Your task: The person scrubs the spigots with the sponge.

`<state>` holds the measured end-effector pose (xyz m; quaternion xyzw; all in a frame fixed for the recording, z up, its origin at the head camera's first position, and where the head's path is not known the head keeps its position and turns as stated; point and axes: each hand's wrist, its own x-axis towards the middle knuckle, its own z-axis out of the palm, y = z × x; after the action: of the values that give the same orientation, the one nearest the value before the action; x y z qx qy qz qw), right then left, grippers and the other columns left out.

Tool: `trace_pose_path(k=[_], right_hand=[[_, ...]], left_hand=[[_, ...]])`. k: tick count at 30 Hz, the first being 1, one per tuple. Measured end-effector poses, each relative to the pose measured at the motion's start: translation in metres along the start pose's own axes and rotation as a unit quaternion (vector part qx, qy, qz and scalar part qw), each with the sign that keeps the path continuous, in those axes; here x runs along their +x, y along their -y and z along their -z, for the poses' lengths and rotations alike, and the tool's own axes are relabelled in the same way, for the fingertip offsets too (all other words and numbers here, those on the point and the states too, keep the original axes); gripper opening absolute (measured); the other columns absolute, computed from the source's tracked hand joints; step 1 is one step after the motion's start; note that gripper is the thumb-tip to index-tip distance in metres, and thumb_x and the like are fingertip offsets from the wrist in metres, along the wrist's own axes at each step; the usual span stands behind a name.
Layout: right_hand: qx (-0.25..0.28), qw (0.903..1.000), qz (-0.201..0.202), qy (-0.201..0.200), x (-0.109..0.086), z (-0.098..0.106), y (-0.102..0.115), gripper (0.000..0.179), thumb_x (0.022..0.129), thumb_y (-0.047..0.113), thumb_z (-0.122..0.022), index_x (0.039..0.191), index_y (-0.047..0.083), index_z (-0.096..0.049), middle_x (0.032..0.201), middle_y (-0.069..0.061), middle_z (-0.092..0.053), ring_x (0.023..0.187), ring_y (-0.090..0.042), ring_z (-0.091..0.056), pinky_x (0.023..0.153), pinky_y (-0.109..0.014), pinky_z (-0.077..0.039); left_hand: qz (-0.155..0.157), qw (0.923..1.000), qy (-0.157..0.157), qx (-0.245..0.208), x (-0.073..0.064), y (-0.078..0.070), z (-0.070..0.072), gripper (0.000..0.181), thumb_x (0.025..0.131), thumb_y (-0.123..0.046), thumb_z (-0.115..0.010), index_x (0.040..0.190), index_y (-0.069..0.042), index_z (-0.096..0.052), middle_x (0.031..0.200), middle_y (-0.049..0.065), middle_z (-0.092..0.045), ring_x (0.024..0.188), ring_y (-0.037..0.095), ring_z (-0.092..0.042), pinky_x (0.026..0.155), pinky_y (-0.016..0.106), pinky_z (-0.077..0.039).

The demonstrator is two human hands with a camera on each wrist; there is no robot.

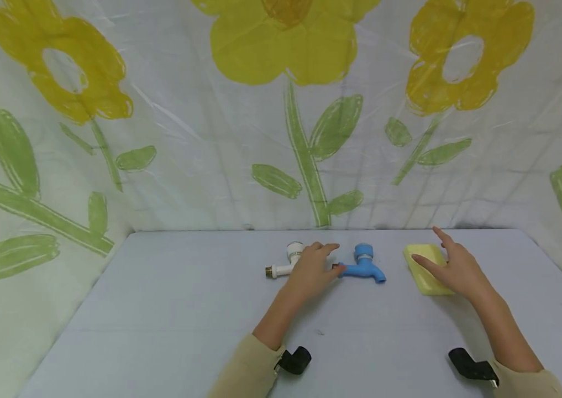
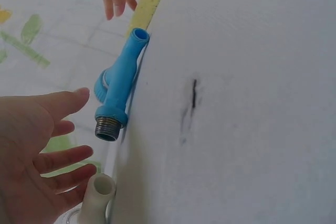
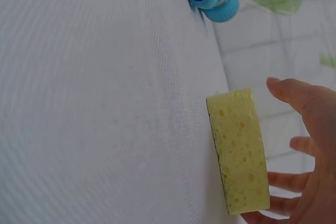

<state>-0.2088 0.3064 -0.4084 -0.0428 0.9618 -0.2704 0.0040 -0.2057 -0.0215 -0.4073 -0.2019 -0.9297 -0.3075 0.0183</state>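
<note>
A yellow sponge [image 1: 425, 279] lies flat on the right of the table. My right hand [image 1: 462, 272] hovers over its right side with fingers spread; in the right wrist view, the fingertips come close to the sponge [image 3: 239, 153], and contact is hard to tell. Left of it rests a blue tap [image 1: 364, 270] with a brass-coloured threaded end. Between this blue tap and a white tap [image 1: 281, 271] is my left hand [image 1: 310, 271], fingers apart and loosely bent, gripping nothing. The left hand partly hides the white tap, whose spout [image 2: 102, 184] shows near its fingertips in the left wrist view.
The white tabletop [image 1: 171, 298] ends at the back against a white sheet [image 1: 181, 166] painted with yellow flowers and green leaves. Black wrist mounts [image 1: 297, 360] stick out from both sleeves. A small dark mark [image 2: 194, 95] is on the table surface.
</note>
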Motion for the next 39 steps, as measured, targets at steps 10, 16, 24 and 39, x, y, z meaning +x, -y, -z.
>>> trace_pose_path(k=[10, 16, 24, 39], right_hand=[[0.013, 0.9999, 0.002, -0.009, 0.002, -0.002, -0.001, 0.096, 0.103, 0.046, -0.065, 0.161, -0.015, -0.018, 0.141, -0.053, -0.041, 0.127, -0.065, -0.044, 0.099, -0.077, -0.043], [0.008, 1.0000, 0.000, -0.001, 0.004, -0.004, -0.005, 0.097, 0.100, 0.046, -0.068, 0.159, -0.016, -0.023, 0.139, -0.053, -0.042, 0.125, -0.063, -0.046, 0.098, -0.074, -0.045], [0.004, 0.9999, -0.006, 0.010, 0.003, -0.006, -0.009, 0.094, 0.097, 0.048, -0.071, 0.155, -0.015, -0.032, 0.138, -0.052, -0.041, 0.123, -0.060, -0.045, 0.091, -0.067, -0.048], [0.000, 0.9997, -0.017, 0.019, 0.001, -0.005, -0.006, 0.094, 0.094, 0.046, -0.075, 0.154, -0.013, -0.035, 0.131, -0.048, -0.043, 0.108, -0.049, -0.050, 0.074, -0.037, -0.041]], left_hand=[[-0.006, 0.9998, 0.017, -0.008, 0.003, 0.002, -0.011, 0.046, 0.100, -0.029, -0.076, 0.141, -0.008, -0.066, 0.116, 0.010, -0.070, 0.105, 0.021, -0.066, 0.088, 0.031, -0.057], [-0.012, 0.9998, 0.016, -0.010, 0.004, 0.005, -0.016, 0.042, 0.100, -0.027, -0.076, 0.137, -0.007, -0.069, 0.113, 0.010, -0.072, 0.103, 0.021, -0.066, 0.087, 0.032, -0.057], [-0.021, 0.9995, 0.019, 0.016, 0.003, 0.005, -0.017, 0.036, 0.100, -0.026, -0.076, 0.131, -0.007, -0.073, 0.112, 0.009, -0.072, 0.102, 0.022, -0.066, 0.086, 0.032, -0.055], [-0.019, 0.9992, 0.030, 0.016, 0.001, 0.004, -0.015, 0.030, 0.099, -0.026, -0.077, 0.124, -0.009, -0.076, 0.102, 0.006, -0.070, 0.092, 0.018, -0.062, 0.078, 0.028, -0.050]])
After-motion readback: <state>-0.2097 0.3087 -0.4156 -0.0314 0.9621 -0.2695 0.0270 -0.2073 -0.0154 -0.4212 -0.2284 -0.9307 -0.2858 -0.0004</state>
